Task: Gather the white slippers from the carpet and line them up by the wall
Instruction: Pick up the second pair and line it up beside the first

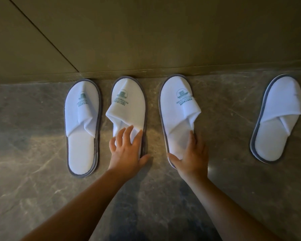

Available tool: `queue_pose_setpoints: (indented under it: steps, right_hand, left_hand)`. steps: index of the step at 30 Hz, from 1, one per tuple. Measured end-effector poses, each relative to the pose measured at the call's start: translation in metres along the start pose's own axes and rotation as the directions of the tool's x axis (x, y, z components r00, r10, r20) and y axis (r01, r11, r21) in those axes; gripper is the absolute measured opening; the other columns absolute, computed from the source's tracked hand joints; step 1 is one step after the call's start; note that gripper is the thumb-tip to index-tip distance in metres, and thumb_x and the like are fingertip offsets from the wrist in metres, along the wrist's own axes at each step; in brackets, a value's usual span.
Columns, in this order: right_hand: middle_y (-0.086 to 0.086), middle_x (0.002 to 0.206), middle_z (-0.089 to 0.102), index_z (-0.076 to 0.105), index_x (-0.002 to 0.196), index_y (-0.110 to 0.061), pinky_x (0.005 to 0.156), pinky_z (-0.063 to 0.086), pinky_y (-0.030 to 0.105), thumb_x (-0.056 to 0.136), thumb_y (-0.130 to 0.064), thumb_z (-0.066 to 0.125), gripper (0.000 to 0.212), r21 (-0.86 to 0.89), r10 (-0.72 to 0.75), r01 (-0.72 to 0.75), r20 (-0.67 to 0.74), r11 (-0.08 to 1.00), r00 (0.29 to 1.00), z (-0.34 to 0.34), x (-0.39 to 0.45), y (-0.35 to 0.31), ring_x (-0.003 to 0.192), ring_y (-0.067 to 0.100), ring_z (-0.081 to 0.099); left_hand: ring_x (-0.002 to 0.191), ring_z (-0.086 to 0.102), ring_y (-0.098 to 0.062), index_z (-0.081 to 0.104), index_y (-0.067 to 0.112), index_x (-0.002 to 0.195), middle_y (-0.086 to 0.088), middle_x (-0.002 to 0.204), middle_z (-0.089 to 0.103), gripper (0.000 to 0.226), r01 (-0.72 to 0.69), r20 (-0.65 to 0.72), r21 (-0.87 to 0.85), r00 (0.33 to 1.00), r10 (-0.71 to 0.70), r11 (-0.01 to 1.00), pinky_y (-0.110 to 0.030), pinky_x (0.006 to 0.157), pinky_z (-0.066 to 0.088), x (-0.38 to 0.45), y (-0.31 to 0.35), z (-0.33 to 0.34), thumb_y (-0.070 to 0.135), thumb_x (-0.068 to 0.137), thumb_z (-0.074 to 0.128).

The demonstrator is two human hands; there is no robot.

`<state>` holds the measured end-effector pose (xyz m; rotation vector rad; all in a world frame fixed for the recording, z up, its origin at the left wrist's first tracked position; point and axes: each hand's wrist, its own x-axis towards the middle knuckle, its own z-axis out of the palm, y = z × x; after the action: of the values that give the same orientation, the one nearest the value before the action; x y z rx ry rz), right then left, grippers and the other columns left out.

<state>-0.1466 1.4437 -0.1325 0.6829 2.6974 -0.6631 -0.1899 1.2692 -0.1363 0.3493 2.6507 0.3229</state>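
Several white slippers with grey edging lie on the stone floor (33, 136), toes toward the wall (146, 32). The leftmost slipper (82, 119), the second slipper (127, 103) and the third slipper (177, 108) touch the wall's foot and bear a green logo. A fourth slipper (278, 119) lies apart at the right, tilted, a little off the wall. My left hand (127, 150) lies on the second slipper's heel, fingers spread over the insole, thumb round its right edge. My right hand (191, 157) spans the third slipper's heel, thumb on the left edge, fingers on the right.
The wall is a dark olive panel with a diagonal seam (42, 37) at the upper left. Brown-grey marbled floor stretches left, right and toward me. No carpet shows in this view.
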Motion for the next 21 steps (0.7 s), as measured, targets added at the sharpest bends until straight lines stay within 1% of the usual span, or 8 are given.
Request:
queue_pose_setpoints:
  steps: [2, 4, 6, 8, 10, 13, 17, 21]
  right_hand:
    - [0.018, 0.142, 0.033, 0.024, 0.135, -0.010, 0.104, 0.030, 0.044, 0.068, -0.042, 0.069, 0.088, 0.018, -0.009, 0.009, -0.031, 1.000, 0.999, -0.010, 0.000, 0.011, 0.128, 0.034, 0.032]
    - [0.020, 0.141, 0.034, 0.029, 0.133, -0.009, 0.106, 0.028, 0.045, 0.070, -0.038, 0.068, 0.080, 0.035, 0.025, -0.023, -0.068, 0.999, 0.997, -0.021, 0.002, 0.027, 0.129, 0.035, 0.031]
    - [0.021, 0.142, 0.033, 0.030, 0.133, -0.008, 0.106, 0.026, 0.046, 0.073, -0.033, 0.067, 0.075, 0.051, 0.086, -0.080, -0.120, 0.996, 0.989, -0.033, 0.006, 0.047, 0.131, 0.035, 0.029]
    - [0.021, 0.140, 0.036, 0.032, 0.132, -0.008, 0.104, 0.028, 0.046, 0.074, -0.030, 0.066, 0.071, 0.063, 0.135, -0.126, -0.177, 0.990, 0.975, -0.045, 0.011, 0.072, 0.129, 0.035, 0.031]
    - [0.021, 0.139, 0.038, 0.032, 0.131, -0.008, 0.103, 0.031, 0.047, 0.074, -0.030, 0.066, 0.070, 0.050, 0.191, -0.184, -0.219, 0.982, 0.957, -0.057, 0.017, 0.097, 0.128, 0.035, 0.033]
    - [0.023, 0.144, 0.029, 0.029, 0.133, -0.008, 0.106, 0.026, 0.050, 0.074, -0.031, 0.067, 0.073, 0.067, 0.296, -0.288, -0.255, 0.955, 0.921, -0.069, 0.027, 0.128, 0.131, 0.039, 0.026]
    - [0.028, 0.147, 0.014, 0.020, 0.136, -0.010, 0.108, 0.020, 0.052, 0.070, -0.036, 0.070, 0.087, 0.158, 0.416, -0.387, -0.247, 0.909, 0.875, -0.073, 0.038, 0.150, 0.134, 0.043, 0.017]
    - [0.028, 0.146, 0.018, 0.015, 0.138, -0.010, 0.106, 0.025, 0.053, 0.069, -0.038, 0.072, 0.094, 0.214, 0.438, -0.394, -0.234, 0.894, 0.868, -0.072, 0.048, 0.159, 0.131, 0.044, 0.022]
  left_hand:
    - [0.136, 0.003, -0.027, 0.017, 0.028, 0.136, -0.004, 0.151, 0.010, 0.072, -0.054, -0.036, -0.013, 0.998, 0.054, 0.998, -0.052, 0.112, 0.005, -0.002, 0.016, -0.002, 0.053, 0.077, 0.051]
    - [0.138, 0.004, -0.028, 0.017, 0.028, 0.137, -0.005, 0.152, 0.012, 0.073, -0.129, -0.030, -0.008, 0.991, 0.129, 0.992, -0.049, 0.113, 0.008, 0.000, 0.037, 0.000, 0.051, 0.077, 0.052]
    - [0.140, 0.000, -0.029, 0.010, 0.028, 0.139, -0.006, 0.154, 0.005, 0.077, -0.186, 0.017, 0.019, 0.983, 0.185, 0.982, -0.049, 0.114, 0.008, 0.008, 0.060, 0.005, 0.053, 0.078, 0.050]
    - [0.141, -0.007, -0.029, 0.002, 0.027, 0.140, -0.007, 0.155, -0.005, 0.080, -0.221, 0.074, 0.072, 0.974, 0.216, 0.973, -0.050, 0.114, 0.005, 0.016, 0.081, 0.014, 0.056, 0.079, 0.045]
    - [0.141, -0.010, -0.031, -0.001, 0.025, 0.140, -0.008, 0.155, -0.008, 0.084, -0.244, 0.112, 0.110, 0.966, 0.232, 0.963, -0.051, 0.113, 0.002, 0.020, 0.097, 0.024, 0.057, 0.079, 0.045]
    - [0.140, -0.010, -0.033, -0.002, 0.025, 0.140, -0.008, 0.154, -0.007, 0.090, -0.237, 0.147, 0.115, 0.964, 0.220, 0.965, -0.053, 0.113, 0.000, 0.025, 0.111, 0.034, 0.058, 0.075, 0.051]
    - [0.140, -0.012, -0.033, -0.001, 0.025, 0.140, -0.009, 0.154, -0.007, 0.094, -0.209, 0.166, 0.127, 0.968, 0.187, 0.970, -0.053, 0.113, -0.001, 0.031, 0.116, 0.040, 0.059, 0.072, 0.054]
    - [0.140, -0.012, -0.033, -0.001, 0.025, 0.140, -0.009, 0.154, -0.007, 0.094, -0.196, 0.143, 0.139, 0.974, 0.176, 0.971, -0.052, 0.112, -0.003, 0.028, 0.119, 0.043, 0.059, 0.071, 0.055]
